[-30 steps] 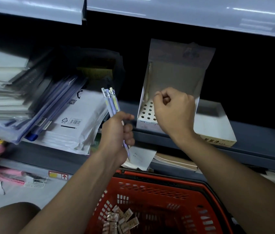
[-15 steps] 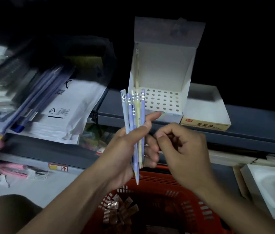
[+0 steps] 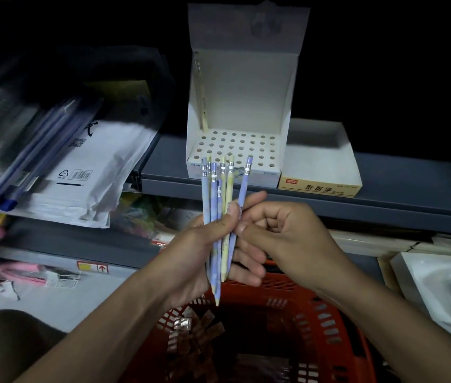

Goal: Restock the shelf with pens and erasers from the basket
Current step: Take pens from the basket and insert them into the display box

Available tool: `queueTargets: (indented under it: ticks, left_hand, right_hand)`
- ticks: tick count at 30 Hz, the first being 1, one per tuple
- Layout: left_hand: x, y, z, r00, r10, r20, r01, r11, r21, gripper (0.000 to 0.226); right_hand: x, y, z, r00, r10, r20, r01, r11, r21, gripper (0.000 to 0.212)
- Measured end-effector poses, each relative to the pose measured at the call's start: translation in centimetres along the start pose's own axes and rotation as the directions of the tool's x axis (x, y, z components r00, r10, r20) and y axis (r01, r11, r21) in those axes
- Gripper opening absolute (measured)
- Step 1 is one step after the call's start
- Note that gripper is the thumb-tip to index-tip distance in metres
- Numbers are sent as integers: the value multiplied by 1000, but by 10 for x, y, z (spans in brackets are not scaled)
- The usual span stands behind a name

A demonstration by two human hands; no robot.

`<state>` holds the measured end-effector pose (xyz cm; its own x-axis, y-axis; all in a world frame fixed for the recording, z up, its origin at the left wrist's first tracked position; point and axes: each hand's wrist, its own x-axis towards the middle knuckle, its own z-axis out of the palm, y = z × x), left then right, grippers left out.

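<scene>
A left hand [image 3: 205, 250] holds a fanned bunch of slim pastel blue and yellow pens [image 3: 220, 205] upright, its fingers curled round their middles, above a red plastic basket [image 3: 329, 322]. Just right, the right hand [image 3: 288, 239] pinches the rightmost blue pen's barrel. Behind stands a white perforated cardboard display box [image 3: 235, 146] on the grey shelf [image 3: 384, 200]. The pens look light, stiff and smooth; mid-barrel seems the best hold.

A single head-worn view looks forward and down, close over the red plastic basket [image 3: 326, 302], facing the grey metal shelf [image 3: 384, 200]
</scene>
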<state>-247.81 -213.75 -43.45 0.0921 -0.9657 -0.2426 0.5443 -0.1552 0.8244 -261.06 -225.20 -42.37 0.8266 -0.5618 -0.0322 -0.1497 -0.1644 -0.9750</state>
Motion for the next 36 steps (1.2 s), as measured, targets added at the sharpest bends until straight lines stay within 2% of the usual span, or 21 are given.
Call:
queueTargets:
  ticks: [4, 6, 9, 12, 17, 20, 29, 36]
  left_hand:
    - [2, 0, -1, 998, 28, -61, -26, 999, 42, 39]
    - [4, 0, -3, 982, 99, -163, -82, 991, 110, 35]
    - [6, -4, -14, 882, 317, -348, -145, 886, 441, 31]
    - [6, -8, -27, 796, 464, -388, -140, 766, 627, 29]
    - [0, -6, -19, 835, 461, -299, -200, 761, 617, 16]
    - [-2, -7, -13, 835, 470, -286, -194, 738, 646, 8]
    - [1, -2, -8, 814, 481, -325, -175, 738, 652, 20]
    - [3, 11, -14, 781, 511, -359, -188, 740, 646, 19]
  right_hand:
    - [2, 2, -2, 999, 22, -27, -23, 998, -52, 13]
    - [2, 3, -2, 998, 8, -69, -13, 998, -67, 11]
    - [3, 2, -4, 993, 15, -121, -23, 998, -64, 12]
    - [3, 2, -5, 987, 6, -159, -13, 999, -44, 12]
    - [3, 4, -5, 981, -52, -187, 34, 995, -98, 11]
    - [3, 6, -4, 980, -62, -187, 39, 991, -126, 10]
    - [2, 2, 2, 973, -53, -227, 43, 998, -50, 6]
    - [14, -9, 3, 949, -65, -308, 79, 996, 33, 9]
